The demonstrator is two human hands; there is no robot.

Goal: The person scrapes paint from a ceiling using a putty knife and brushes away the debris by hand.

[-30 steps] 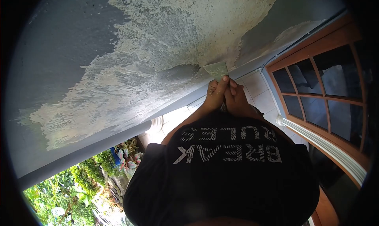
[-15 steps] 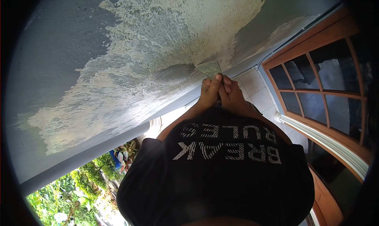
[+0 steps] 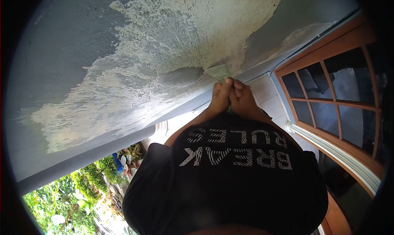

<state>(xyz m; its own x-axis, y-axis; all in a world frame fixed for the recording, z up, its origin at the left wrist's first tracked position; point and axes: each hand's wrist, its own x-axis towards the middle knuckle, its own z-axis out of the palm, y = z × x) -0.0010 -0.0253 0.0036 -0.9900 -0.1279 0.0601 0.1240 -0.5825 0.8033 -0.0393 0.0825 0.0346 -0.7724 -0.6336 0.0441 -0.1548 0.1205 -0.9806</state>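
A scraper (image 3: 218, 72) with a wide, flat, thin blade rests with its edge at the wall (image 3: 180, 42), beside a dark grey patch (image 3: 184, 76). My left hand (image 3: 221, 96) is closed on it, with the thumb extended up toward the blade. Pressed against its right side is my right hand (image 3: 243, 99), its fingers closed around the same tool. The handle is hidden between both hands. Around the blade the wall's grey paint is partly gone, and rough pale plaster shows.
To the right stands a wooden-framed window (image 3: 328, 91) with dark panes, above a white moulding (image 3: 336, 149). Pale floor tiles (image 3: 264, 89) show beyond my hands. Green plants (image 3: 82, 185) grow at the lower left, past the wall's end.
The blade looks flatter and shifted slightly against the wall. Both hands keep their grip and have barely moved. The view has turned a little.
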